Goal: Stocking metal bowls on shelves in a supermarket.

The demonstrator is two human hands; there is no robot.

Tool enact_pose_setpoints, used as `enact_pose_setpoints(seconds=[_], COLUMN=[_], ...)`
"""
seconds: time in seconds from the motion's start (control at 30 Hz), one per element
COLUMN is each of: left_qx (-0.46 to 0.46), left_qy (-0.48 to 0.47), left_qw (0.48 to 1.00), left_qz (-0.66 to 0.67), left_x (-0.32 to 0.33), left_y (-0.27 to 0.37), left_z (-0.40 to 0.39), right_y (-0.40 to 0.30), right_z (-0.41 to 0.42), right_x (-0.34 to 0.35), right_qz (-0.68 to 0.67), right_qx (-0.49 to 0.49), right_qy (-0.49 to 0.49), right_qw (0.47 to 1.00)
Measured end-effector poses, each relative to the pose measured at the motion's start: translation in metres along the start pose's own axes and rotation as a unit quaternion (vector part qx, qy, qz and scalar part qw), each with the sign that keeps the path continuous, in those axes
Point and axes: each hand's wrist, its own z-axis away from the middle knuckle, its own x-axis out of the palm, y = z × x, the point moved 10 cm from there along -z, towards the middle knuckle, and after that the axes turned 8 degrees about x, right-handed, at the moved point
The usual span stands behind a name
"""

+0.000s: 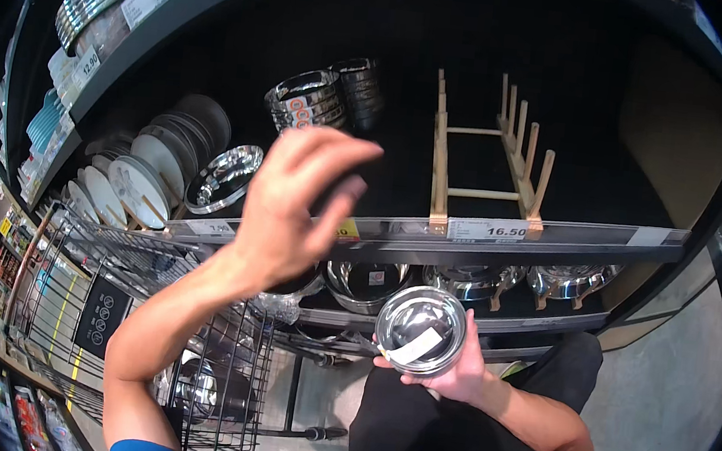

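Observation:
My left hand point(295, 199) is raised in front of the shelf's front edge, thumb and fingers apart, with nothing between them. Beyond its fingers stands a stack of shiny bowls point(312, 93) with orange stickers, partly hidden by the hand. A wide shiny metal dish point(225, 176) rests to the left of my wrist. Low over my lap, my right hand point(468, 366) holds a round shiny bowl point(424, 313) from below and the side. A white label strip point(418, 347) crosses its face.
A wooden peg rack point(481, 195) stands on the shelf at right. Plates point(151, 166) lean in wooden racks at left. Below, metal pans point(476, 279) sit on a lower shelf. A black wire shopping cart point(226, 369) stands under my left arm, with metal ware inside.

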Motion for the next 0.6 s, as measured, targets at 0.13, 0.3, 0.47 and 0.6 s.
enact_pose_setpoints(seconds=[0.13, 0.3, 0.47, 0.6], left_qx=[-0.098, -0.082, -0.123, -0.131], left_qy=[0.067, 0.08, 0.078, 0.097], left_qw=[0.989, 0.978, 0.984, 0.981], left_qz=[-0.088, -0.175, -0.106, -0.1], left_x=[-0.012, -0.005, 0.009, 0.01], left_y=[-0.07, -0.119, -0.141, -0.14], left_z=[0.0, 0.014, 0.032, 0.034], right_y=[-0.001, -0.004, -0.003, -0.003], right_z=[0.001, 0.003, 0.003, 0.007], right_x=[-0.005, -0.011, -0.011, -0.015], right_qz=[0.046, 0.073, 0.103, 0.132], right_qx=[0.003, -0.003, 0.0, -0.012], right_qy=[0.01, 0.05, 0.078, 0.093], right_qw=[0.999, 0.996, 0.992, 0.987])
